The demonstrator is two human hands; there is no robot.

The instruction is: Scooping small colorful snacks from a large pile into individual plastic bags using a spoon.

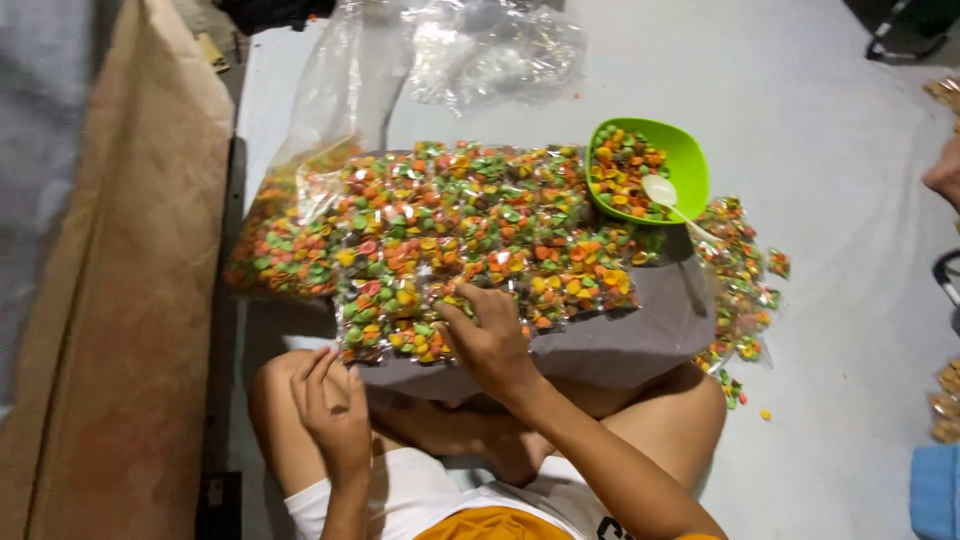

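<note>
Several small clear packets of orange, green and yellow snack pieces [470, 230] lie in rows on a grey board [610, 340] across my lap. My right hand [487, 335] rests on the front row, fingertips touching a packet near the board's front edge, fingers curled over it. My left hand [333, 405] rests on my left knee with fingers together, holding nothing. A green bowl [690, 165] of loose snack pieces sits at the board's far right corner with a white spoon [662, 192] in it.
A large clear bag of the same snacks [290, 240] lies at the left. More filled packets [740, 280] lie on the floor at the right. Empty clear plastic [490, 50] lies beyond. A brown cardboard sheet [130, 300] stands at left. Another person's hand [945, 170] shows at the right edge.
</note>
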